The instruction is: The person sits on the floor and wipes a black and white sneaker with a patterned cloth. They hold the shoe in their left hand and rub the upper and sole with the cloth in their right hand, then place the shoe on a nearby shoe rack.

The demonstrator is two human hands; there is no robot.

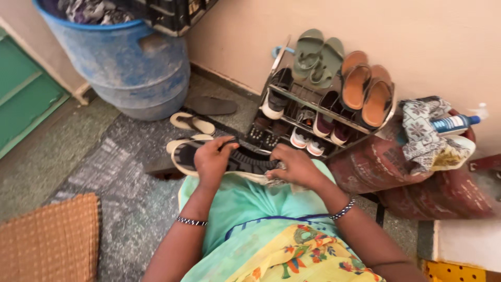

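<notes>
A dark shoe with a pale sole (182, 158) lies sideways across my lap, over light green cloth. My left hand (213, 159) grips its upper near the toe end. My right hand (295, 166) is closed at the heel end, pressing a small crumpled pale cloth (277, 180) against the shoe. Both wrists carry beaded bangles.
A metal shoe rack (313, 107) with sandals, slippers and sneakers leans at the wall ahead. Loose slippers (192, 123) lie on the floor by a blue drum (141, 73). Red cylinders (386, 167) with cloth and a bottle stand right. A woven mat (49, 243) lies left.
</notes>
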